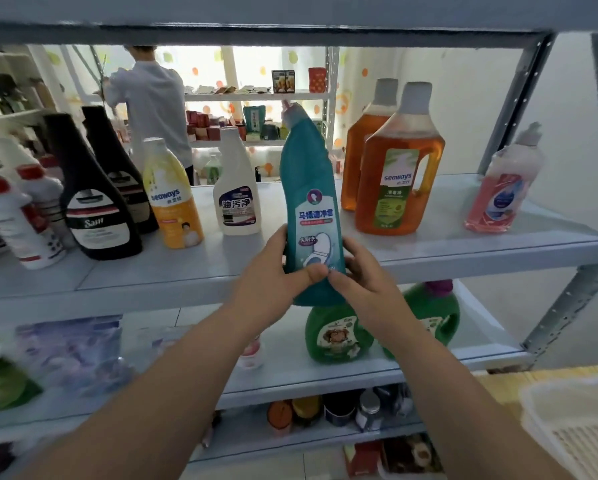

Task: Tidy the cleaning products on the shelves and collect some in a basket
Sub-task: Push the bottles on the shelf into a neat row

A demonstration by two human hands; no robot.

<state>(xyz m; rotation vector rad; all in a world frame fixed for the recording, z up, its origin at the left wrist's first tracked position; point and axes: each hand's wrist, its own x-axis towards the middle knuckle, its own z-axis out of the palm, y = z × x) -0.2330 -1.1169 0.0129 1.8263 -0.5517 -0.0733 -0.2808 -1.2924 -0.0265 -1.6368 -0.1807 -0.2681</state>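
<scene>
Holding the teal bottle (pixel 308 188) upright by its base, my left hand (pixel 270 282) and right hand (pixel 367 275) each have a grip curled round it, thumbs on its front, before the shelf (pixel 186 268) edge. Beyond stand a white bottle (pixel 237 195) and amber bottles (pixel 398 178); a basket (pixel 574 427) lies lower right.

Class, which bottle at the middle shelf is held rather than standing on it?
The teal toilet-cleaner bottle: the left hand and right hand grip its base; the others stand untouched on the shelf.
</scene>
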